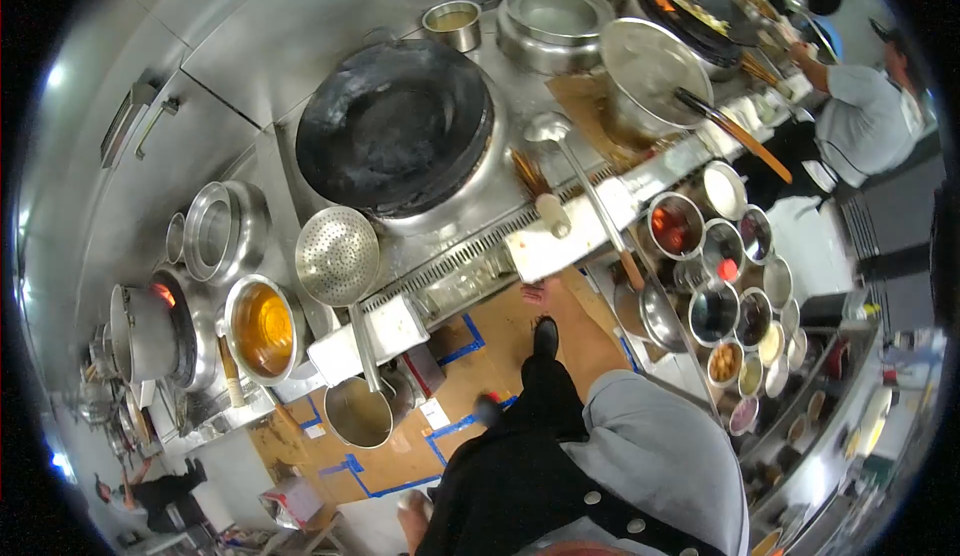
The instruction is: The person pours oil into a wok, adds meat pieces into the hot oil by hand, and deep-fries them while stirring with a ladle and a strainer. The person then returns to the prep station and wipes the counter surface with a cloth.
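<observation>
Right hand (538, 293) near white towel (592, 224), left hand (412, 521) low, neither grip discernible; ladle (594, 196), best held by wooden handle (632, 270).

No text, label or number can be read, any print on the white patch (433, 413) on the cardboard floor covering (500, 331) near six o'clock or the red-and-white box (290, 502) at seven being too small to tell.

I count two black woks, one large (390, 131) and one with food (738, 18), one perforated skimmer (337, 254), one ladle (590, 191) beside the large wok, one pan of amber liquid (236, 328), and two other persons (868, 121). Ingredient containers (714, 311) are, I believe, more than ten; their overlapping prevents me an exact number.
</observation>
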